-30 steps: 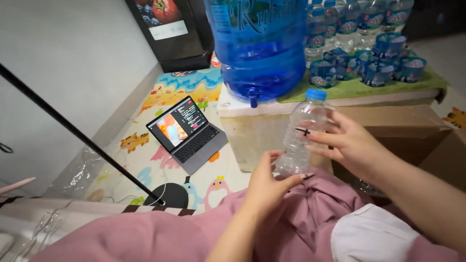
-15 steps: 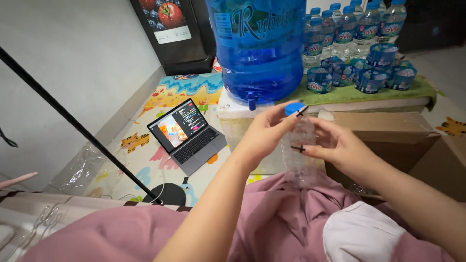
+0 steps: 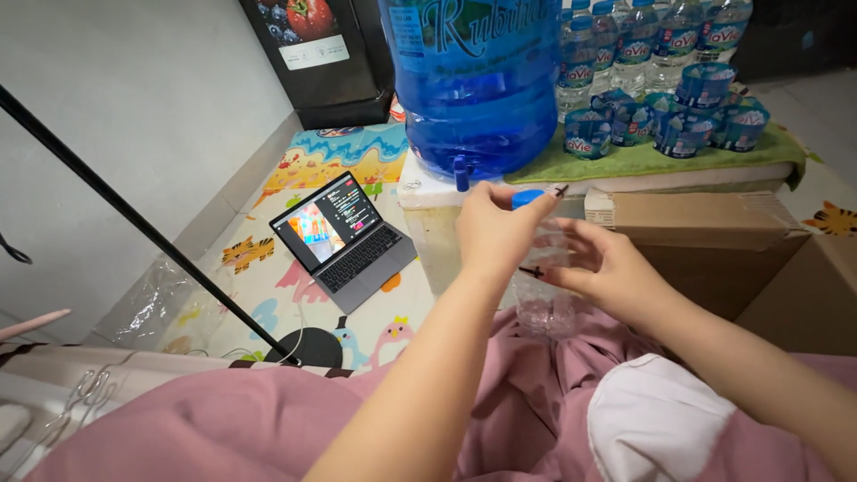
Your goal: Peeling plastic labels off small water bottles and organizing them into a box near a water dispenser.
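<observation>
- The left hand is at the top of a clear plastic bottle, its fingers curled together and clamped on the blue cap.
- The right hand grips the bottle's body from the right side, fingers closed around the clear wall, thumb toward the person.
- The bottle stands roughly upright in the middle of the view, just above the person's lap, its base near the pink cloth that covers the legs.
- A white cloth patch lies on the pink cloth near the right forearm.
- Just beyond the hands stands a big blue water jug with a small tap at its base, on a low white stand.
- To the right of the jug, a green mat carries small water bottles and a cluster of small sealed water cups.
- A cardboard box sits on the right, below the mat and behind the right hand.
- On the left, an open laptop with a lit screen lies on a colourful play mat.
- A black pole slants across the left side down to a round base.
</observation>
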